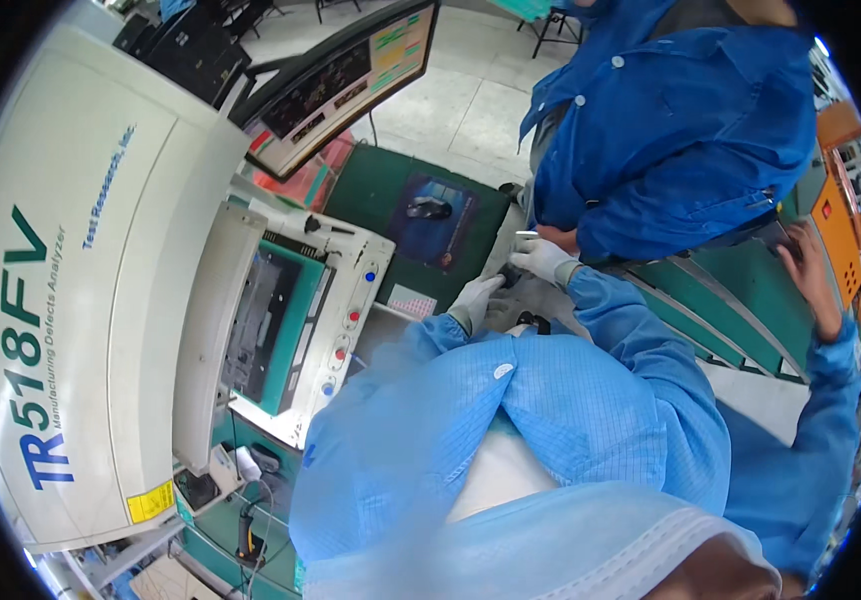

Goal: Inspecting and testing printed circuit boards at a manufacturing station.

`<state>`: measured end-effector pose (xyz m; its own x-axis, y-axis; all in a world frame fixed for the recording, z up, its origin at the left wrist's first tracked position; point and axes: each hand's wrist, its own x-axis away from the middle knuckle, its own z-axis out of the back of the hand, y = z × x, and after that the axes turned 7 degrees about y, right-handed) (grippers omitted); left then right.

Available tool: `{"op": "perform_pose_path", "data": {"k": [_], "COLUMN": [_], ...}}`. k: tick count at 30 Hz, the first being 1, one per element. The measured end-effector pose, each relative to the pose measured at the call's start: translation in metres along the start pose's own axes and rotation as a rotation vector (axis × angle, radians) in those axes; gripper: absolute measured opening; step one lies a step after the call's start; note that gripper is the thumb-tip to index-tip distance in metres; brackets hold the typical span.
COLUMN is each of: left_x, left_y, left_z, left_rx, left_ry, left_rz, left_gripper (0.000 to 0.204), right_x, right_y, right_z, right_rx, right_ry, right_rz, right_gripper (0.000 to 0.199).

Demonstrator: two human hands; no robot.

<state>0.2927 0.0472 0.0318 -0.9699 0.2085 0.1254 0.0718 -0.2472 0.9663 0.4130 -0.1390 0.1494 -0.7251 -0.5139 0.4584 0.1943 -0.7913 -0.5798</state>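
— Machinery first: what fills the left side?

— One big cream-white test machine [80, 280] with a rounded hood. Its open bay [275, 325] shows a green-framed fixture inside, and a white control panel [345, 320] beside the bay carries a column of red and blue round buttons. A tilted monitor [350, 75] hangs above it, its screen lit with coloured blocks.

— And next in size?

— Another person in a darker blue coat [670, 130] stands just beyond the worker's hands, upper right. Their bare hand [812, 268] reaches toward an orange box [838, 235] at the right rim. The worker's own light blue sleeves [550, 400] come up from the lower edge and meet near the middle.

— What lies under all this?

— A green mat [375, 195] on the bench, with a dark mouse pad [435, 225] and a black mouse [428, 208] on it, well apart from the hands.

— Now the hands themselves?

— Both wear white gloves. The left hand [475, 298] is curled, fingers bent against a small dark object [510, 276]. The right hand [545, 260] closes on the same object from the other side, so the two hands touch around it.

— Where does that object sit?

— Between both gloves, just in front of the other person's coat hem, right of the mouse pad. It is too small and too covered to tell what it is.

— Anything smaller?

— A black handheld scanner [246, 530] hangs low at the machine's foot, near a yellow label [150, 502].
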Motion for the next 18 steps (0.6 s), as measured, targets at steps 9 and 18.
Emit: {"op": "perform_pose_path", "data": {"k": [9,18], "left_x": [0.05,0.076], "left_y": [-0.008,0.033], "left_z": [0.012,0.031], "left_rx": [0.188,0.372], "left_ry": [0.251,0.329], "left_rz": [0.113,0.418], "left_gripper": [0.033,0.033], "right_x": [-0.029,-0.025], "right_y": [-0.029,-0.051], "right_z": [-0.057,-0.069], "right_rx": [0.424,0.436], "right_ry": [0.021,-0.083], "right_rz": [0.722,0.674], "right_gripper": [0.026,0.029]}}
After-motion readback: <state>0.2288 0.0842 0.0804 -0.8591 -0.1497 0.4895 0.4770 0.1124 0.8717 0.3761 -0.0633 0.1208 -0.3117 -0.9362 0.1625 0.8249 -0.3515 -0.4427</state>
